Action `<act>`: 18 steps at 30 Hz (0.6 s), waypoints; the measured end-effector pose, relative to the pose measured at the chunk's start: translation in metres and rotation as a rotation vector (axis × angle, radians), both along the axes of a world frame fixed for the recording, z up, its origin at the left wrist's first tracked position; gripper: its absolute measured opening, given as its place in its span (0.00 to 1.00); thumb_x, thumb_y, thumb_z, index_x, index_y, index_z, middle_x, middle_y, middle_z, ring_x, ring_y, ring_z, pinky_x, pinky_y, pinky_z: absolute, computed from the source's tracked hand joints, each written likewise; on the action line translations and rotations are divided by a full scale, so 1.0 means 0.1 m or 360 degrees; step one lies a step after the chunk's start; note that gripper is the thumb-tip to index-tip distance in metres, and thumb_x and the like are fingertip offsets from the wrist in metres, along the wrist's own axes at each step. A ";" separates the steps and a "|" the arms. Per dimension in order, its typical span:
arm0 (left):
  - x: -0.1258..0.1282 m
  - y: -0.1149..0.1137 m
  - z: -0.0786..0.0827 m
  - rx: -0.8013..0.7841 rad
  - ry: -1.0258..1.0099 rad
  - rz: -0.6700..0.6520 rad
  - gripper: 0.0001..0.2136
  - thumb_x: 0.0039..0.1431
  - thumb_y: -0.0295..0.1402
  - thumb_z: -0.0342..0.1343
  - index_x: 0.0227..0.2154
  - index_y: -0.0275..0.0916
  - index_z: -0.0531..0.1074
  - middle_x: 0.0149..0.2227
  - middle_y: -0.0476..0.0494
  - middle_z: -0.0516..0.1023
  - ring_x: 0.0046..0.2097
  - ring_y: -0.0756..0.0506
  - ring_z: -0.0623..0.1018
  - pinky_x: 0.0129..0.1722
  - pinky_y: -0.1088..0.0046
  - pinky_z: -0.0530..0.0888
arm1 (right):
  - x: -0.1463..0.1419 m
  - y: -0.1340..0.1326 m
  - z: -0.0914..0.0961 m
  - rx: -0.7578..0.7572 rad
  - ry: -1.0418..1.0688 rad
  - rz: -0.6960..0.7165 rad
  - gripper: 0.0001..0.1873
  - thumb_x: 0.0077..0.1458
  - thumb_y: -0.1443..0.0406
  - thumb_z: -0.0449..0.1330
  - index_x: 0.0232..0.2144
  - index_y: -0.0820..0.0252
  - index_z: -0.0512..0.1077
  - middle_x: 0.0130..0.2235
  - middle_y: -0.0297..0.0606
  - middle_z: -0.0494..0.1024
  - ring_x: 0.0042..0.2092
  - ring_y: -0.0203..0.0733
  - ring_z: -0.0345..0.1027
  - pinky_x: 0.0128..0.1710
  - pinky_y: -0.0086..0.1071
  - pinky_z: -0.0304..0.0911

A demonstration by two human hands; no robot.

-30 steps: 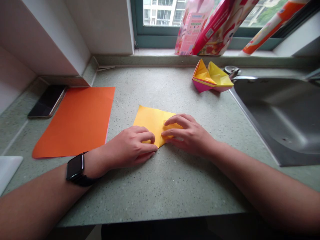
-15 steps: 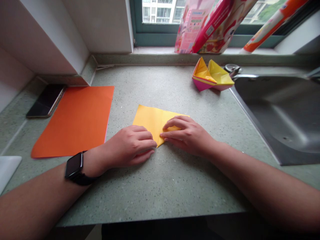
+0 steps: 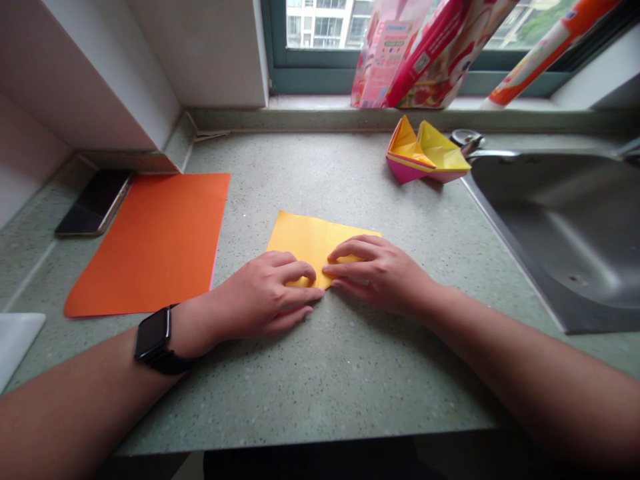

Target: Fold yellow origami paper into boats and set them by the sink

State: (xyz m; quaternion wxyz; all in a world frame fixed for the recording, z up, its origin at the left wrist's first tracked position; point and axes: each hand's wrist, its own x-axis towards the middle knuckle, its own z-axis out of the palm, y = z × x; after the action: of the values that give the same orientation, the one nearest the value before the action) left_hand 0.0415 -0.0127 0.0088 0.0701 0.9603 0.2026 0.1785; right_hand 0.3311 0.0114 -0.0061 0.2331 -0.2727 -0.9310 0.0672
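Observation:
A sheet of yellow paper (image 3: 305, 233) with a crease down its middle lies flat on the counter, its near part folded to a point. My left hand (image 3: 273, 290), with a black watch (image 3: 154, 333) on the wrist, bends its fingers over the paper's near left edge; a fingertip presses near the lower point. From the other side, my right hand (image 3: 377, 270) holds the sheet's right part down with closely set, bent fingers. Both hands' fingertips almost meet at the crease. The palms cover the lower left and lower right edges.
Orange paper (image 3: 155, 247) lies left, beside a phone (image 3: 95, 203). Folded paper boats (image 3: 425, 157) stand at the back right near the steel sink (image 3: 565, 227). Packages (image 3: 420, 67) and an orange-white tube (image 3: 545, 60) lean at the window. A white object (image 3: 17, 340) pokes in at left.
My left fingertips have slid slightly right along the near edge, and the index finger now arches higher. My right hand stays nearly in place on the paper.

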 end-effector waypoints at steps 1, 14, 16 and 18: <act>0.00 0.00 0.00 -0.0002 -0.0010 -0.0008 0.12 0.76 0.35 0.56 0.55 0.42 0.81 0.52 0.39 0.84 0.45 0.41 0.81 0.48 0.59 0.79 | 0.00 0.00 0.00 0.0005 0.0004 0.0015 0.08 0.72 0.60 0.64 0.47 0.49 0.84 0.48 0.39 0.86 0.47 0.46 0.79 0.52 0.44 0.73; 0.01 0.03 0.01 -0.0017 -0.0075 -0.0066 0.14 0.77 0.32 0.54 0.58 0.37 0.79 0.57 0.43 0.86 0.48 0.39 0.81 0.51 0.58 0.80 | 0.01 0.04 -0.03 0.0033 0.0042 0.0079 0.07 0.71 0.62 0.65 0.47 0.51 0.83 0.50 0.39 0.88 0.49 0.46 0.81 0.54 0.44 0.72; 0.01 0.03 0.01 0.0000 -0.0076 -0.0079 0.14 0.76 0.32 0.54 0.57 0.37 0.79 0.57 0.42 0.86 0.48 0.39 0.81 0.51 0.57 0.80 | 0.01 0.05 -0.03 0.0032 0.0042 0.0078 0.07 0.71 0.62 0.65 0.47 0.51 0.83 0.50 0.38 0.88 0.50 0.46 0.82 0.54 0.45 0.72; 0.02 0.04 0.00 0.0009 -0.0061 -0.0087 0.14 0.76 0.32 0.54 0.57 0.37 0.79 0.58 0.42 0.86 0.48 0.39 0.81 0.51 0.57 0.80 | 0.01 0.05 -0.03 0.0027 0.0042 0.0081 0.07 0.71 0.62 0.65 0.47 0.51 0.83 0.50 0.38 0.88 0.50 0.46 0.82 0.55 0.45 0.71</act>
State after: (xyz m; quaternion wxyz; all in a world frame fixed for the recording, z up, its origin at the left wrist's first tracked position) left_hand 0.0431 -0.0092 0.0092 0.0761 0.9621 0.1744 0.1953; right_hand 0.3323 0.0161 -0.0094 0.2459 -0.2460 -0.9350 0.0689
